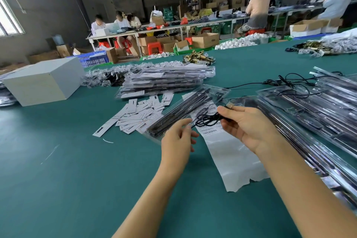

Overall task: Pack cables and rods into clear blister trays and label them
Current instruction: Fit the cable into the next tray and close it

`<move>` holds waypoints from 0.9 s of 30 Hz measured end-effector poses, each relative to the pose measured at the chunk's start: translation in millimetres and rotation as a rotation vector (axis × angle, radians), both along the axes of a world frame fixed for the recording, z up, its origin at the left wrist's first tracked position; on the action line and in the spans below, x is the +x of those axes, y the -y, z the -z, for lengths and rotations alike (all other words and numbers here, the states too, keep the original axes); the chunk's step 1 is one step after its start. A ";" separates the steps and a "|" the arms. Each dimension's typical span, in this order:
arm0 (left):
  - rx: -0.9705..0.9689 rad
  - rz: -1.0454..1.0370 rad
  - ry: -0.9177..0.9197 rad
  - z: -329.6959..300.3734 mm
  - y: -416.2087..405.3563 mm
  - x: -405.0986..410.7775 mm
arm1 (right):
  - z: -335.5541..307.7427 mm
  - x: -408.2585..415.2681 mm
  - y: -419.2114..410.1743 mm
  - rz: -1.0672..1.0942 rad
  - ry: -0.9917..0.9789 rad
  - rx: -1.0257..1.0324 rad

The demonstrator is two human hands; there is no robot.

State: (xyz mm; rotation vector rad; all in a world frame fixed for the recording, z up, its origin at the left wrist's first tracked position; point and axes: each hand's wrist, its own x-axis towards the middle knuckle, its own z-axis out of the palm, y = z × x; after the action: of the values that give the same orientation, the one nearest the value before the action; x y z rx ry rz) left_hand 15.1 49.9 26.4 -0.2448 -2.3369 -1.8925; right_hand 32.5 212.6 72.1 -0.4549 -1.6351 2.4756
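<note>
Both grips pinch one black cable (207, 119): left hand (178, 139) its end, right hand (249, 127) the coil. Beneath them label sheet (229, 152); just beyond, rod tray (185, 110); left, loose cards (135, 114); right, tray stacks (313, 110) crowd the surface (77, 170).

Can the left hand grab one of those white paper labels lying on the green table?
Probably yes. The label pile lies uncovered just ahead of the left hand, but that hand is pinching the black cable and would likely need to let go first.
</note>
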 end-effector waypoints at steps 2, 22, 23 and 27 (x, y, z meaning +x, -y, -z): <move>0.020 0.013 0.043 0.6 3.2 -2.2 | 4.2 -2.4 4.4 -0.015 0.074 -0.122; 0.256 -0.079 0.096 5.6 8.2 -2.8 | 35.6 -11.4 39.2 -0.027 0.217 -0.584; 0.312 -0.053 0.120 4.8 8.6 -3.2 | 37.1 -11.7 40.3 -0.035 0.214 -0.577; 0.376 0.080 0.216 -0.8 13.3 -6.5 | 42.7 -13.8 42.1 -0.050 0.187 -0.533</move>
State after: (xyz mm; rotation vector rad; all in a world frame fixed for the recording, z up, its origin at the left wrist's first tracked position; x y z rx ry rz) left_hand 8.6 36.6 27.3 -0.0998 -2.0551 -2.4572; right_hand 18.8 170.5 29.4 -0.7301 -1.0192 2.9735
